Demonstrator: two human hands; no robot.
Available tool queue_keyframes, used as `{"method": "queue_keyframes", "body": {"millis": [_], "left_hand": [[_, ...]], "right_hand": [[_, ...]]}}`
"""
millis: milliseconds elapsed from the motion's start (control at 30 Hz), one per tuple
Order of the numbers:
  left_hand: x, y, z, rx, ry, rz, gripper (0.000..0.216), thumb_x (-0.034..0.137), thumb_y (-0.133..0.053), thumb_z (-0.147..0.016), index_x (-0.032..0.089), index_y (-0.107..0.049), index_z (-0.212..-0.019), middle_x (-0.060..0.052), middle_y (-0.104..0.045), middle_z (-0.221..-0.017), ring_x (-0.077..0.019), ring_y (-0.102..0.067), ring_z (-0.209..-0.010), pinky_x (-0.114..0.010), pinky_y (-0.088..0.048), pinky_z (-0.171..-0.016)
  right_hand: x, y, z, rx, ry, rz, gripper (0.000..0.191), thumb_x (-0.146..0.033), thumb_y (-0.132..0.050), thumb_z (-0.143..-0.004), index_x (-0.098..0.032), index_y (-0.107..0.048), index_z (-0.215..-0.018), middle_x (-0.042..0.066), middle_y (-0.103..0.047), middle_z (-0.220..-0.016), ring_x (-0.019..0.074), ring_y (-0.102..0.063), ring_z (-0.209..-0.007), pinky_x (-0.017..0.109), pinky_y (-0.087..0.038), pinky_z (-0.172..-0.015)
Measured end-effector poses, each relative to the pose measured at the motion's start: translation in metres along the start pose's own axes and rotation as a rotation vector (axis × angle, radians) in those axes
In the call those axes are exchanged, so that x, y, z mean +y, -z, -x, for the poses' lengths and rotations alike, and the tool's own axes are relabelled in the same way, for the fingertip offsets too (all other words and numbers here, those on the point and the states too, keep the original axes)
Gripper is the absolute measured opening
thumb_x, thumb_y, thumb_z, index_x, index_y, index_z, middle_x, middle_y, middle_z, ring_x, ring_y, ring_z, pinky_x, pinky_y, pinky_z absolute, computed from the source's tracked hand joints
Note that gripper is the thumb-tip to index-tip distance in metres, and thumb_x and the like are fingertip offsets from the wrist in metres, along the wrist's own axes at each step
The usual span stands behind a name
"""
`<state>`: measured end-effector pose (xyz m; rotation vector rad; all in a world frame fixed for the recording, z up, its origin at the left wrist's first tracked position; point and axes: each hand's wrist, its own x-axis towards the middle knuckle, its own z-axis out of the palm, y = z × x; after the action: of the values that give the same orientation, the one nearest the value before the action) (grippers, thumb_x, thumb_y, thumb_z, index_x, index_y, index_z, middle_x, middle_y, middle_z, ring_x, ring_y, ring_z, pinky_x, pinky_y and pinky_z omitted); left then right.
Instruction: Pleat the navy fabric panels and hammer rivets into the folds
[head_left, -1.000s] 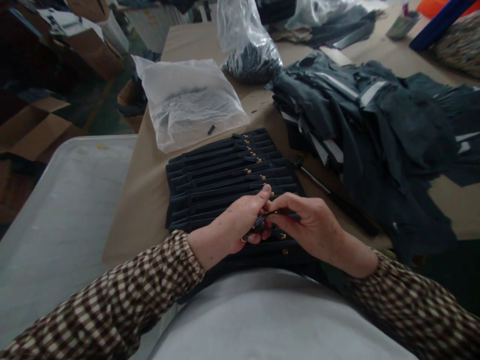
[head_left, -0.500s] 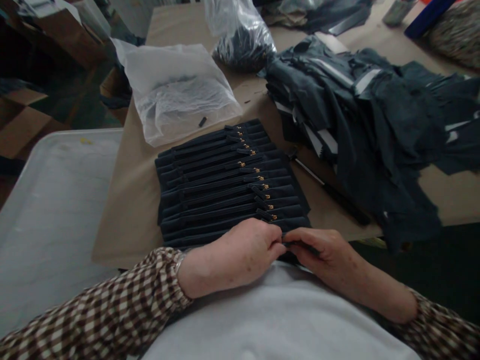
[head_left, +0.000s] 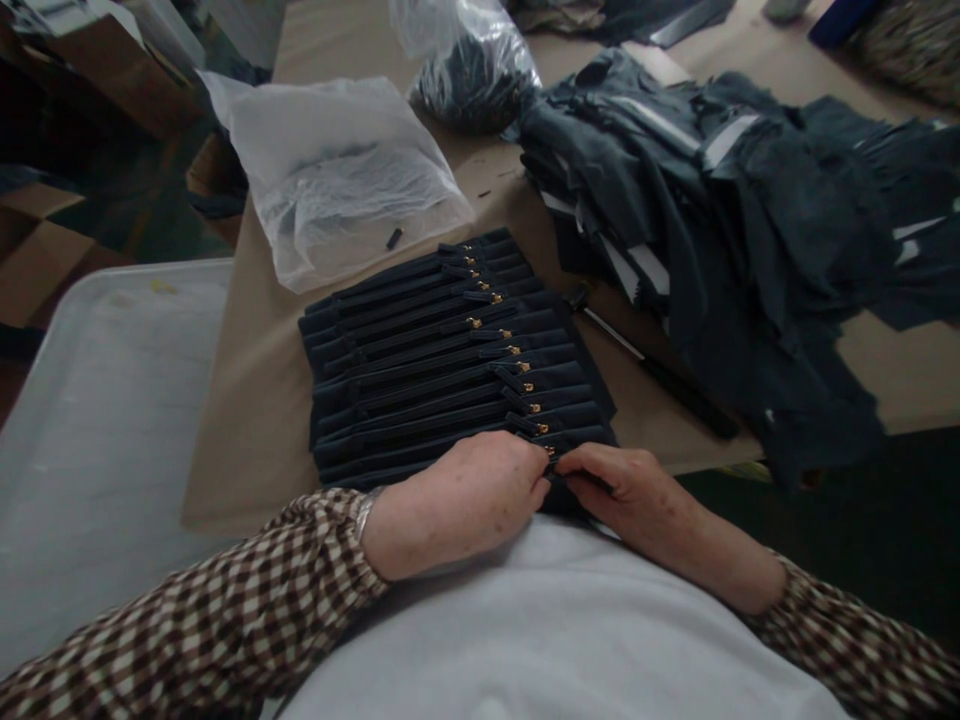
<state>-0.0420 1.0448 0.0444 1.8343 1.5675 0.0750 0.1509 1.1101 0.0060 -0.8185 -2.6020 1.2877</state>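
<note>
Several dark zippers with gold pulls lie side by side in an overlapping row (head_left: 442,350) on the brown table (head_left: 247,400). My left hand (head_left: 457,495) and my right hand (head_left: 626,490) meet at the nearest zipper (head_left: 577,445) at the row's front edge. Both hands have their fingertips pinched on that zipper beside its gold pull (head_left: 550,450). Much of it is hidden under my hands. Checked sleeves cover both forearms.
A heap of dark fabric pieces (head_left: 720,220) fills the right of the table. A flat clear plastic bag (head_left: 337,180) and a fuller bag of dark parts (head_left: 469,75) lie behind the row. A grey plastic bin (head_left: 90,430) stands at the left, cardboard boxes (head_left: 45,260) beyond.
My hands came down from above the row, where they held the zipper in the air, to the row's near edge. They now press it down there.
</note>
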Motion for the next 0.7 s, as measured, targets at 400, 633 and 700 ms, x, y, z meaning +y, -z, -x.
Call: {"method": "queue_keyframes", "body": {"millis": [400,633,700], "left_hand": [[0.006,0.004,0.0,-0.041,0.059,-0.026,0.026,0.031,-0.043,-0.088,0.018,-0.064,-0.083,-0.01,-0.068,-0.079,-0.024,-0.063,-0.069,-0.035,-0.049,-0.065],[-0.005,0.001,0.005,0.011,0.06,-0.101,0.027,0.033,-0.042,-0.09,0.018,-0.063,-0.081,-0.008,-0.066,-0.075,-0.022,-0.061,-0.065,-0.033,-0.043,-0.06],[-0.01,0.006,0.008,0.023,0.068,-0.041,0.025,0.035,-0.046,-0.088,0.019,-0.061,-0.076,-0.005,-0.064,-0.072,-0.0193,-0.058,-0.062,-0.03,-0.04,-0.057]], "right_hand": [[0.0,-0.006,-0.002,-0.029,-0.012,0.15,0.017,-0.01,-0.048,-0.085,-0.019,-0.06,-0.092,0.001,-0.066,-0.084,0.0128,-0.061,-0.071,0.024,-0.043,-0.064],[0.001,-0.006,-0.003,-0.026,-0.055,0.155,0.011,-0.011,-0.049,-0.086,-0.019,-0.057,-0.086,-0.001,-0.063,-0.077,0.0118,-0.058,-0.065,0.023,-0.039,-0.058],[0.0,-0.005,-0.003,-0.023,-0.052,0.125,0.011,-0.013,-0.049,-0.087,-0.02,-0.057,-0.085,-0.001,-0.063,-0.077,0.0119,-0.058,-0.065,0.023,-0.039,-0.058]]}}
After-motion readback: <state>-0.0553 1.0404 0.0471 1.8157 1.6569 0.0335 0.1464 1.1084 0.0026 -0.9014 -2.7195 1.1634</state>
